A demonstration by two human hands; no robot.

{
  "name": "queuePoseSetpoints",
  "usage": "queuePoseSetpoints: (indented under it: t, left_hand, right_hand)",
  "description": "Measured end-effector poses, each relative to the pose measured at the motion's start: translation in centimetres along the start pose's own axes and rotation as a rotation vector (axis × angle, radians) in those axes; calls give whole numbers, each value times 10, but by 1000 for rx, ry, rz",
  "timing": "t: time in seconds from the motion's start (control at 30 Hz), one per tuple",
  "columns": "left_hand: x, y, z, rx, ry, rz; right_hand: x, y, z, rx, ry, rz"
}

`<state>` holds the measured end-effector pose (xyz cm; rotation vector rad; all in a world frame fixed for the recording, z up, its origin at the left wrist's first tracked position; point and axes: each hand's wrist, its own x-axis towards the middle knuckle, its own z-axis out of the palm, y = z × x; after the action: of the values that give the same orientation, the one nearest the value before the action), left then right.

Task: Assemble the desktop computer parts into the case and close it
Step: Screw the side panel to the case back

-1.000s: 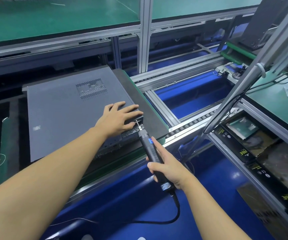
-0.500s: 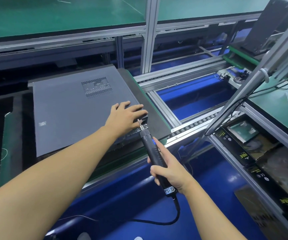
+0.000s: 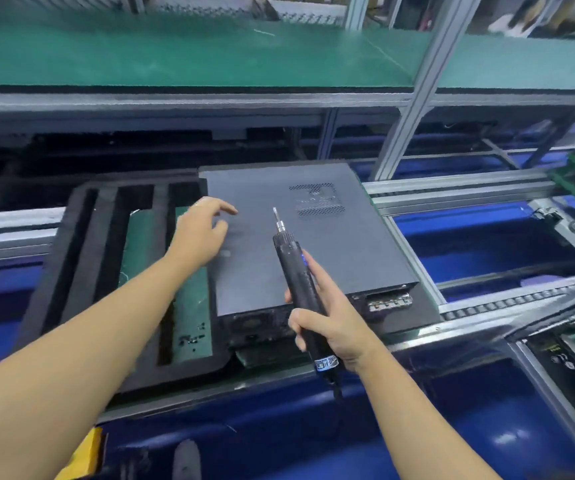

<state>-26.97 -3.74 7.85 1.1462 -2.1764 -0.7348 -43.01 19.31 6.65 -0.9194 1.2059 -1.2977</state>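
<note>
Case (image 3: 348, 265) lies flat on the line (image 3: 459, 188), lid on, just beside black foam tray (image 3: 82, 258) | my left hand (image 3: 199, 233) is loose over its left edge, holding nothing; touching or not, I cannot tell | my right hand (image 3: 331, 323) grips screwdriver (image 3: 293, 268), tip up, off the lid

The computer case (image 3: 300, 244) has a matt, dark grey painted-metal lid, smooth except for a perforated vent patch (image 3: 317, 199). The screwdriver (image 3: 292, 268) has a matt black plastic body with a finely ribbed collar, a shiny label (image 3: 326, 362) near its tail, and a bright polished metal bit (image 3: 276, 218). The tray (image 3: 82, 258) beside the case looks like dull black foam. The desk (image 3: 210, 57) wears a matt green mat; its frame (image 3: 414, 109) is brushed silvery aluminium. The floor (image 3: 487, 427) is glossy blue.
</note>
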Motion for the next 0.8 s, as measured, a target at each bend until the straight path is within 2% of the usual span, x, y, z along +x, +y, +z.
queuePoseSetpoints:
  t: [0.1,0.23,0.33,0.53,0.6,0.73,0.8]
  left_hand:
    - [3,-57,-32,11,-89,-87]
    - [11,-119,-40,141,-418,-114]
    - [12,-144,-26,284,-688,-43]
    - [-2,-173,13,706,-998,138]
    - [-2,-180,19,757,-1067,177]
    - [-12,-185,37,908,-1093,310]
    - [-18,-184,48,941,-1128,300]
  right_hand:
    - [46,-3,41,-44,-32,16]
    - [94,0,86,-80,-31,30]
    - [120,5,110,-84,-17,60]
    - [150,18,141,-174,74,128]
    - [154,23,146,-187,108,144]
    - [159,30,152,-120,167,162]
    - [161,32,151,-103,178,150]
